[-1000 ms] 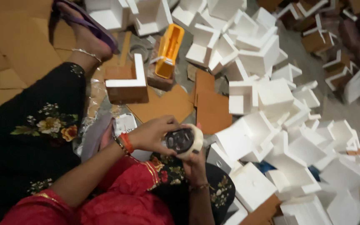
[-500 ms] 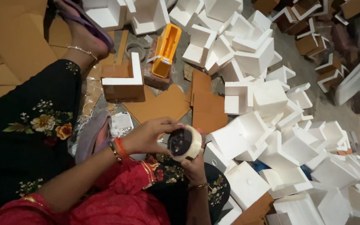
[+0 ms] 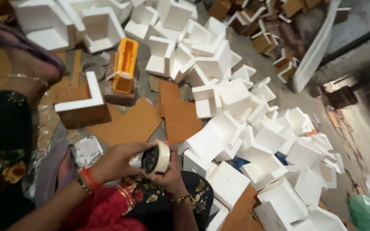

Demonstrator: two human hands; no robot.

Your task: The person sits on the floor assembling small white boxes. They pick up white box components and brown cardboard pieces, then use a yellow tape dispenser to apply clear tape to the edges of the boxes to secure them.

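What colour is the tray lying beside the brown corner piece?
Orange-yellow tray, seen in the head view.

The left hand [image 3: 118, 160] covers the near side of the tape roll [image 3: 156, 158]; the right hand [image 3: 168, 175] hides its underside. At seven o'clock both forearms leave the frame. The foot [image 3: 26, 64] at ten o'clock is blurred and cut off.

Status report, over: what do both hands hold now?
Left hand and right hand both grip round white tape roll. White L-shaped foam pieces heaped right, apart from hands.
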